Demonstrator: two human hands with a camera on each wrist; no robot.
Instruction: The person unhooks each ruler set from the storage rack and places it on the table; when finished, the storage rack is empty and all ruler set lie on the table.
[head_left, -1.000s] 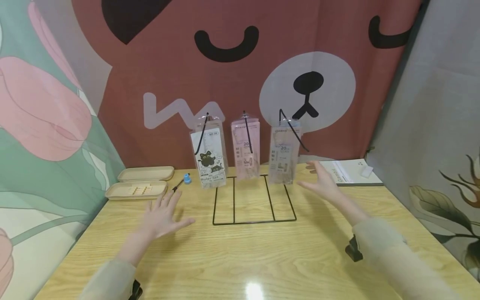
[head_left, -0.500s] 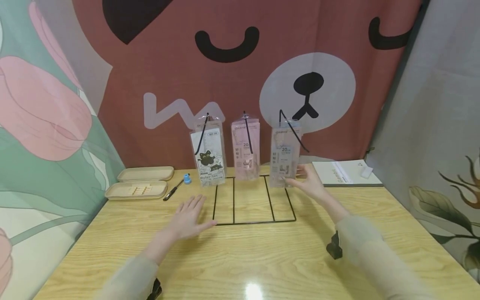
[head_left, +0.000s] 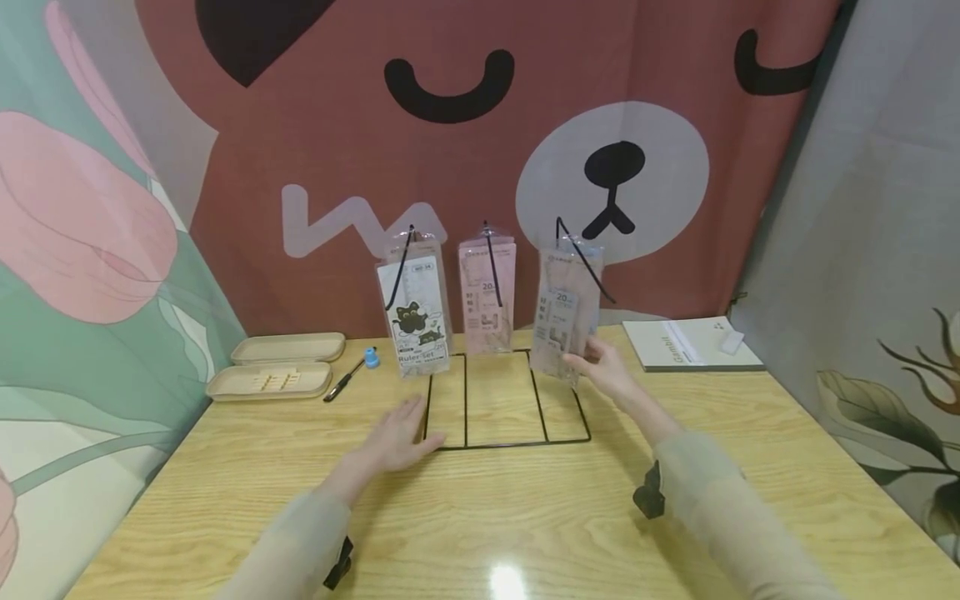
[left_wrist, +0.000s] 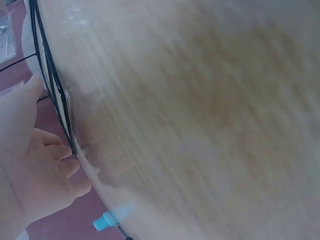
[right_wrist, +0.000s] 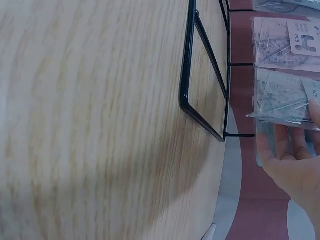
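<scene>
A black wire display rack (head_left: 466,404) stands on the wooden table, with packaged ruler sets on its three hooks. At the right hook, my right hand (head_left: 613,373) pinches the front clear-and-grey ruler set (head_left: 553,329) by its lower right edge, thumb in front and fingers behind. That packet hangs tilted, and a bluish packet (right_wrist: 265,145) shows behind it. My left hand (head_left: 396,435) lies by the rack's left base wire, fingers extended; whether it touches the wire I cannot tell. A pink ruler set (head_left: 487,292) hangs in the middle, a white cat-print ruler set (head_left: 420,321) on the left.
At the back left lie an open beige case (head_left: 273,382), a black pen (head_left: 343,385) and a small blue bottle-shaped item (head_left: 371,358). A notebook (head_left: 648,343) with a white block (head_left: 732,342) on it lies at the back right. A bear-print curtain (head_left: 337,150) hangs behind.
My right hand has moved left to the right-hand ruler set and taken hold of it; the packet now tilts. The left hand has moved right, up to the rack's base.
</scene>
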